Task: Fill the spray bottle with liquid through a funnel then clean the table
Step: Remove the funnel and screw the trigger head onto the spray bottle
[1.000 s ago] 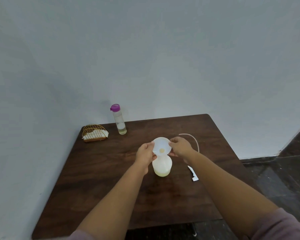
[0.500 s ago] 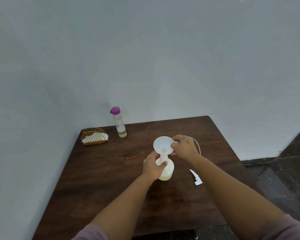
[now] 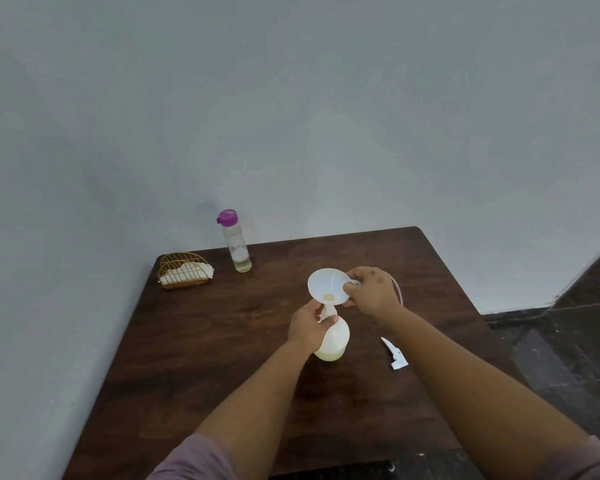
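Both hands are on the job at mid-table. Left hand (image 3: 307, 329) wraps the bottle (image 3: 333, 342) at its shoulder and neck, fingers curled round it, pinning it upright, surely so it cannot tip while the top is loaded. Right hand (image 3: 373, 289) pinches the funnel (image 3: 328, 285) by the tab on its rim, thumb and fingers closed on it, bowl tilted toward the camera, spout at the bottle's mouth; whether it is fully seated cannot be told.

Sweeping left to right across the table (image 3: 222, 341): a wire basket (image 3: 184, 275) with white cloths in the far left corner, then a clear flask (image 3: 236, 242) with a purple cap, standing near the wall with a little liquid at its base, likely the refill, out of the way until wanted. Then the bottle, white, translucent, rounded, a pale yellow layer low inside. The funnel is white too, a yellowish spot at its throat. Right of the hands lies the sprayer head (image 3: 395, 353), off the bottle, its tube (image 3: 397, 289) curving behind the right hand. Pouring not yet begun, it seems.
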